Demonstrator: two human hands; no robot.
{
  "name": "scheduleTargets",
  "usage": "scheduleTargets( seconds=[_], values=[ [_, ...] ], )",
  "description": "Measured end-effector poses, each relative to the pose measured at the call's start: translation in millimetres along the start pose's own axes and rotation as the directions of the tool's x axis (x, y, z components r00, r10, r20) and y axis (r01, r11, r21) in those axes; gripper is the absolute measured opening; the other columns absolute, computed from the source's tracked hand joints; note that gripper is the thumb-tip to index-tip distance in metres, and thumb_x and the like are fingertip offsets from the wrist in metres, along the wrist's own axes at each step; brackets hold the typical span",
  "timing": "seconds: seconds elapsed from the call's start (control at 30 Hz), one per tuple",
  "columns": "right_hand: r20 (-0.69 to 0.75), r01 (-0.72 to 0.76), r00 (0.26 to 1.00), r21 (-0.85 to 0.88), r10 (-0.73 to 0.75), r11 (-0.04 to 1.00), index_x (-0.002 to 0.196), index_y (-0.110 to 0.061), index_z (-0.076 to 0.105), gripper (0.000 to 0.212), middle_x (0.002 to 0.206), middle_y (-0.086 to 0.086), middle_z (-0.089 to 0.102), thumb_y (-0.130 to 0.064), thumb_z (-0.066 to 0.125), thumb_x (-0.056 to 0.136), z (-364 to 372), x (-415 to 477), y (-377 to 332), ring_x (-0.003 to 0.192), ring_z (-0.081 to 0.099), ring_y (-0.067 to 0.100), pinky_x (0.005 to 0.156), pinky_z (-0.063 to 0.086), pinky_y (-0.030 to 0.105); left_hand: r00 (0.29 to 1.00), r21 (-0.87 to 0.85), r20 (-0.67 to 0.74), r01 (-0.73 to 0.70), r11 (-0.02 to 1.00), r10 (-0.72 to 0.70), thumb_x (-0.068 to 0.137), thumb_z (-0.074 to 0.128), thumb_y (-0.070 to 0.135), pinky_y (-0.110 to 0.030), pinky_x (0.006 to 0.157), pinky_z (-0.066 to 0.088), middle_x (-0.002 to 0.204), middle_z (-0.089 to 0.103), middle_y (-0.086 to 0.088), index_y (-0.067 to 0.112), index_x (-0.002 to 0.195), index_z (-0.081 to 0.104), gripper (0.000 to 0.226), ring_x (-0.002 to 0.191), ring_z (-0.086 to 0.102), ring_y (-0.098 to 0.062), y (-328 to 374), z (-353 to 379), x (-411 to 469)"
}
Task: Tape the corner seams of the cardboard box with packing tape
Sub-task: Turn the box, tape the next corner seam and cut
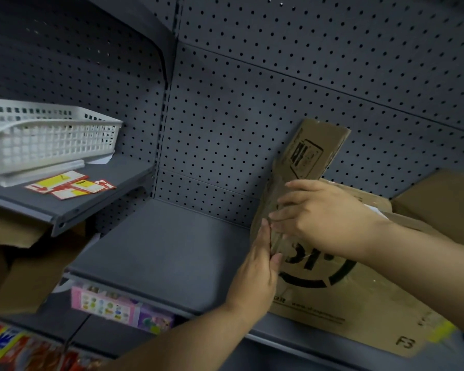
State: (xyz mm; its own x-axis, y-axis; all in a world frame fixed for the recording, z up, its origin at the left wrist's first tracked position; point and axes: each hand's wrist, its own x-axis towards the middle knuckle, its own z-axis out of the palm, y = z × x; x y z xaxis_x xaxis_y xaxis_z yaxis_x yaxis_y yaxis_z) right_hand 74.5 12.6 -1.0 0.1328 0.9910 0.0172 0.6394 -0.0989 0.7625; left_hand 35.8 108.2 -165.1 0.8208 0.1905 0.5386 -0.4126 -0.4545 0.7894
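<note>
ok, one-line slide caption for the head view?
Left hand and right hand press on a corner of the cardboard box standing on a grey shelf; white basket upper left.

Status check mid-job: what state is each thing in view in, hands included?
cardboard box: on the shelf, top open, end flap upright.
left hand: flat, fingers straight, pressing the box's corner edge.
right hand: fingers extended, pressing the same corner.
white basket: upright on the upper shelf.
price cards: lying flat, loose, before the basket.
</note>
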Motion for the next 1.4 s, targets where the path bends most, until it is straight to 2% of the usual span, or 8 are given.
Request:
scheduleTargets(
  seconds=[0.13, 0.27, 0.47, 0.53, 0.73, 1.07, 1.27, 1.4],
  values=[
    [0.0, -0.002, 1.0, 0.019, 0.002, 1.0, 0.077, -0.025, 0.076, 0.011, 0.087, -0.005, 0.076, -0.023, 0.071, 0.068, 1.2, 4.7, -1.4, 0.091, 0.07, 0.014, 0.101, 0.023, 0.029, 1.0, -0.012, 0.005, 0.02, 1.0, -0.019, 0.079, 0.01, 0.064, -0.009, 0.104, 0.02, 0.15, 0.0, 0.023, 0.033, 0.14, -0.011, 0.071, 0.136, 0.008, 0.006, 5.2, 0.9, -0.5],
    [0.123, -0.038, 0.992, -0.019, 0.04, 0.999, 0.091, -0.027, 0.075, 0.019, 0.099, -0.007, 0.074, -0.028, 0.069, 0.072, -9.2, 6.6, -3.9, 0.102, 0.066, 0.013, 0.106, 0.035, 0.031, 0.998, -0.092, 0.033, 0.058, 0.994, -0.055, 0.099, 0.026, 0.034, -0.011, 0.107, 0.016, 0.152, 0.002, 0.021, 0.039, 0.135, -0.014, 0.054, 0.139, 0.009, 0.002, 4.1, -1.9, -2.6],
    [0.131, -0.047, 0.99, 0.026, 0.043, 0.999, 0.108, -0.029, 0.07, 0.04, 0.095, -0.007, 0.075, -0.039, 0.073, 0.069, -5.7, 8.7, -22.2, 0.099, 0.068, 0.018, 0.1, 0.043, 0.036, 0.997, -0.178, 0.052, 0.062, 0.982, -0.054, 0.097, 0.028, 0.037, -0.004, 0.097, 0.03, 0.155, 0.016, 0.014, 0.028, 0.149, 0.007, 0.056, 0.13, 0.026, 0.015, -8.0, 0.6, -5.1],
    [0.179, -0.02, 0.984, -0.01, 0.021, 1.0, 0.094, -0.032, 0.074, 0.023, 0.098, -0.011, 0.074, -0.033, 0.061, 0.076, 5.7, 7.9, -28.4, 0.104, 0.065, 0.014, 0.108, 0.034, 0.034, 0.996, -0.154, 0.035, 0.081, 0.985, -0.077, 0.098, 0.031, 0.034, -0.001, 0.095, 0.028, 0.152, 0.019, 0.016, 0.029, 0.149, 0.011, 0.055, 0.134, 0.024, 0.007, -8.3, 2.4, -4.6],
    [0.226, -0.042, 0.973, -0.042, 0.051, 0.998, 0.096, -0.028, 0.072, 0.056, 0.104, -0.009, 0.072, -0.021, 0.018, 0.081, 9.4, 8.3, -28.0, 0.117, 0.057, 0.015, 0.113, 0.002, 0.03, 0.994, -0.185, 0.043, 0.108, 0.977, -0.102, 0.099, 0.028, 0.033, 0.008, 0.093, 0.014, 0.146, 0.001, 0.029, 0.041, 0.138, -0.008, 0.054, 0.131, 0.008, 0.013, -4.8, 1.1, -5.1],
    [0.182, 0.013, 0.983, -0.074, 0.0, 0.997, 0.097, -0.032, 0.074, 0.026, 0.108, -0.012, 0.071, -0.034, 0.063, 0.073, 7.8, 1.9, -20.7, 0.114, 0.061, 0.016, 0.108, 0.014, 0.036, 0.995, -0.169, 0.048, 0.097, 0.981, -0.091, 0.1, 0.03, 0.027, 0.009, 0.092, 0.013, 0.14, 0.0, 0.035, 0.038, 0.14, -0.002, 0.052, 0.129, 0.007, 0.014, -2.6, 2.5, -7.2],
    [0.098, -0.019, 0.995, -0.088, 0.028, 0.996, 0.106, -0.027, 0.07, 0.043, 0.11, -0.007, 0.071, -0.039, 0.035, 0.084, -9.7, -0.4, 5.5, 0.115, 0.06, 0.02, 0.11, 0.015, 0.042, 0.999, -0.071, -0.002, 0.054, 0.996, -0.054, 0.076, 0.023, 0.079, -0.019, 0.112, 0.013, 0.153, -0.006, 0.017, 0.042, 0.133, -0.024, 0.083, 0.14, -0.001, 0.0, 3.9, -0.4, -1.6],
    [0.177, -0.036, 0.983, -0.104, 0.054, 0.994, 0.102, -0.029, 0.072, 0.035, 0.106, -0.01, 0.072, -0.031, 0.043, 0.082, -15.1, 1.5, 7.9, 0.118, 0.057, 0.018, 0.112, 0.005, 0.039, 0.998, 0.009, -0.064, -0.025, 1.0, 0.026, 0.071, 0.015, 0.082, -0.025, 0.115, 0.02, 0.152, -0.005, 0.022, 0.043, 0.135, -0.016, 0.082, 0.14, 0.002, 0.002, 13.2, 4.1, 12.6]
  ],
)
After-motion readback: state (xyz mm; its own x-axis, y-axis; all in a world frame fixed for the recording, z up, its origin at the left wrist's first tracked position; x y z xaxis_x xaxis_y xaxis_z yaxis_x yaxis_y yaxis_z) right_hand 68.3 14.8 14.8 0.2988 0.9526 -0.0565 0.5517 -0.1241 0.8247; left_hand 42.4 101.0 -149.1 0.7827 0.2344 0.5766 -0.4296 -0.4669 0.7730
